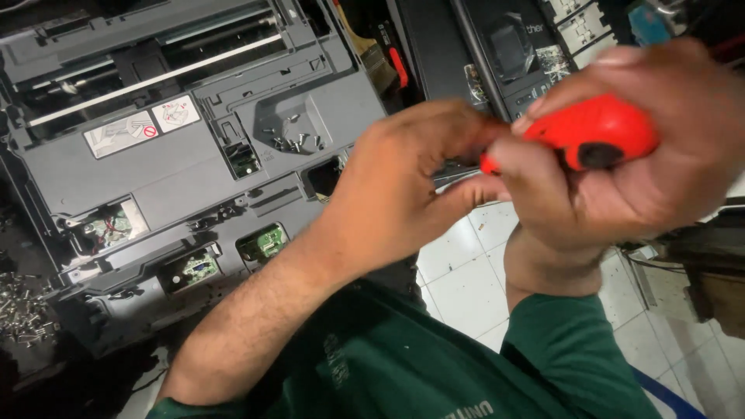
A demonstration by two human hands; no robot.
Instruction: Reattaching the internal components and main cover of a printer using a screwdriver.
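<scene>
A red-handled screwdriver (594, 133) is being held at 2 o'clock in the view, with the right hand (621, 155) wrapped fully around the handle, its grip closed tight on it. The left hand (403, 182) is being pinched narrow at the shaft end near centre; what lies between its fingertips cannot be told, the tip being hidden. A dismantled grey printer chassis (186, 147) is lying at 10 o'clock, with loose screws (291, 140) sitting in a recess of its cover and exposed green circuit boards (262, 242) along its near edge. The tiled floor (466, 279) is showing at 5 o'clock. Risk judged: a slipping tip could be pricking the left fingers, and unsecured screws could be rolling into the open mechanism.
</scene>
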